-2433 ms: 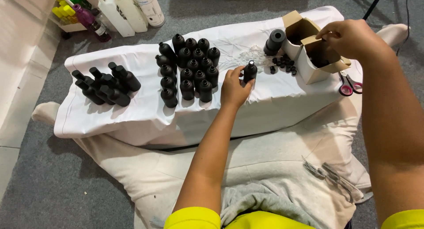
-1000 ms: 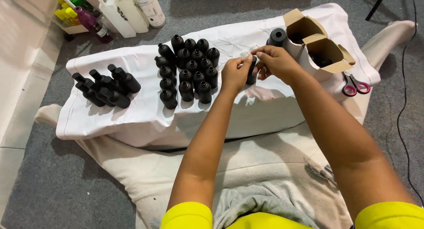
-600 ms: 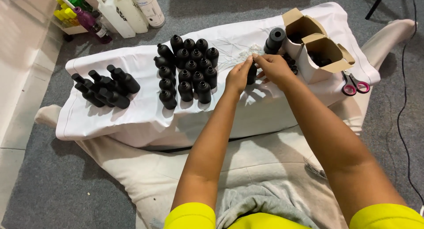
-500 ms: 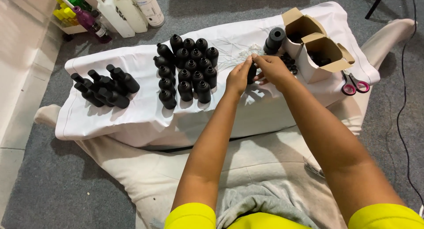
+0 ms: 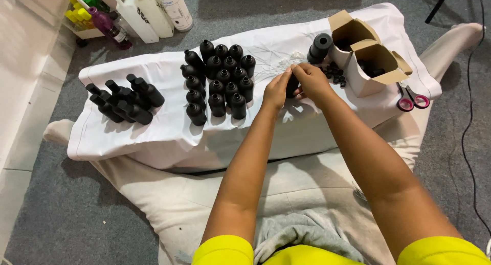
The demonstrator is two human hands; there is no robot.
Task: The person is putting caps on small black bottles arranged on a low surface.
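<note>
Head view. Both hands meet over the white-draped worktop [image 5: 169, 137], around one small black bottle [image 5: 292, 86]. The left hand [image 5: 276, 89] grips the bottle's body from its left side, fingers curled round it. The right hand [image 5: 312, 81] comes over from the right, its fingers pressed together and pinching at the bottle's top (whether a cap sits under them I cannot tell; they hide it). The bottle stands roughly upright between the two hands, just above the cloth; contact with the cloth is hidden.

Just left of the left hand's fingers: a standing cluster of black bottles [image 5: 220, 78], upright, packed in rows, near but not touching the hand. Farther left, well apart from the fingers: a second group of black bottles lying on their sides [image 5: 125, 98], touching one another.

Just right of the right hand's fingers and slightly beyond them: loose small black caps [image 5: 335, 73] scattered on the cloth. Beyond these, a black cylinder [image 5: 320, 46] stands upright beside two open cardboard boxes [image 5: 368, 52] (dark contents inside, too small to identify). Right of the boxes, at the cloth's edge: scissors with pink handles [image 5: 411, 98].

Beyond the worktop, far left of the fingers, on the grey floor: white jugs [image 5: 140, 14] and coloured bottles [image 5: 97, 17].
</note>
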